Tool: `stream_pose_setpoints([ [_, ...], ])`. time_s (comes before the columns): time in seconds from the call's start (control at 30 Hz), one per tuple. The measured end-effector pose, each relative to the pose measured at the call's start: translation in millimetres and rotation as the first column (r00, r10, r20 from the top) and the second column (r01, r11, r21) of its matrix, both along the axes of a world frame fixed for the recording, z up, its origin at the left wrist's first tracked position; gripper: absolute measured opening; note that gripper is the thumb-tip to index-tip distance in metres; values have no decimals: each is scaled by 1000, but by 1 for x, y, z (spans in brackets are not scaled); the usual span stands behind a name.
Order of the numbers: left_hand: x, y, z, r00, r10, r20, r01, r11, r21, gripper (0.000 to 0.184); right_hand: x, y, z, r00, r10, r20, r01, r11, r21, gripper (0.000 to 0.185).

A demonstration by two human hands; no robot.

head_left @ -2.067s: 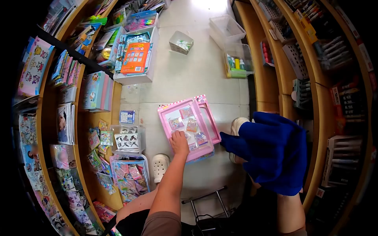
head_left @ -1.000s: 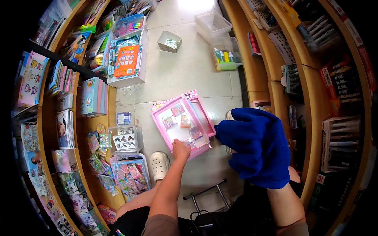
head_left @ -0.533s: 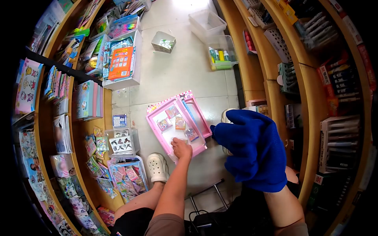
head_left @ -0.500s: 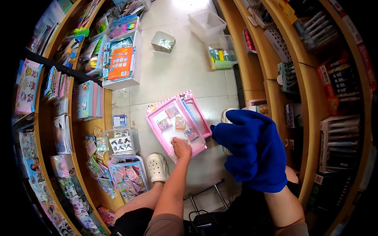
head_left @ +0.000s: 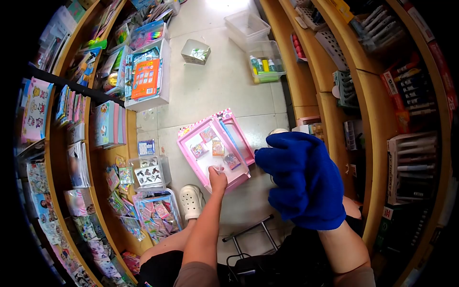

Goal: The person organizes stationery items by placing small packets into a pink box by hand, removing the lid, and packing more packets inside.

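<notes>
A person's bare L hand (head_left: 218, 178), centre of frame, reaches into a pink-rimmed tray (head_left: 185, 144) lying on the floor w/ a few small shiny packets (head_left: 218, 147) inside. Its fingers look pinched together; can't tell if they grip a packet. R hand (head_left: 299, 177), right of centre, wears what seems a blue knit glove (head_left: 327, 205); can't tell if it's clenched or loose, or if it touches the tray's R edge.

Step in hand, likely: sorting thru packets; next move calls for a light fingertip pinch.

Around: cream clog (head_left: 191, 203) just lower L of tray, crowding that side; stool leg (head_left: 248, 228) bottom centre; orange book (head_left: 146, 79) upper L; bottles (head_left: 266, 65) upper R.
</notes>
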State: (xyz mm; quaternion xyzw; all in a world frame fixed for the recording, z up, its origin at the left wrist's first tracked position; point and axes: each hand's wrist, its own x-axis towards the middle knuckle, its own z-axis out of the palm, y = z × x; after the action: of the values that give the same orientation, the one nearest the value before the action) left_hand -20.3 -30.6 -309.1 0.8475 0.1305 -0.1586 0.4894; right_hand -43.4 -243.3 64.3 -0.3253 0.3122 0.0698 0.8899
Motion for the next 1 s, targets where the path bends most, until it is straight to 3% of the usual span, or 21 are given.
stream_pose_setpoints([
  [0.1,2,22,-38,992,88,-95,-90,996,-25,33,-1,1,0,999,-52,-15,53,997,52,37],
  [0.13,1,23,-18,997,50,-55,-50,999,1,42,-2,1,-1,999,-41,-11,42,997,71,37],
  [0.23,5,18,9,997,38,-70,-14,950,312,47,-6,-2,-3,1000,-18,-6,19,993,114,37],
  [0.33,9,10,26,985,-52,-165,103,943,316,51,-8,-3,-4,999,-10,-34,14,992,122,38],
  [0.43,17,-12,34,963,-212,-168,260,896,360,49,-7,-1,-2,997,-7,-76,12,997,75,42],
  [0.6,24,-45,23,769,-631,106,524,716,461,41,-1,-1,7,996,45,-78,-47,998,-28,47],
  [0.8,27,-55,7,724,-688,-46,541,525,657,37,6,5,1,988,-79,-132,76,997,-29,44],
  [0.9,25,-54,14,723,-688,-66,543,507,669,39,9,6,0,986,-70,-149,67,997,-25,43],
  [1.0,28,-50,23,745,-667,25,502,585,637,47,10,10,1,982,-91,-162,91,996,-11,41],
])
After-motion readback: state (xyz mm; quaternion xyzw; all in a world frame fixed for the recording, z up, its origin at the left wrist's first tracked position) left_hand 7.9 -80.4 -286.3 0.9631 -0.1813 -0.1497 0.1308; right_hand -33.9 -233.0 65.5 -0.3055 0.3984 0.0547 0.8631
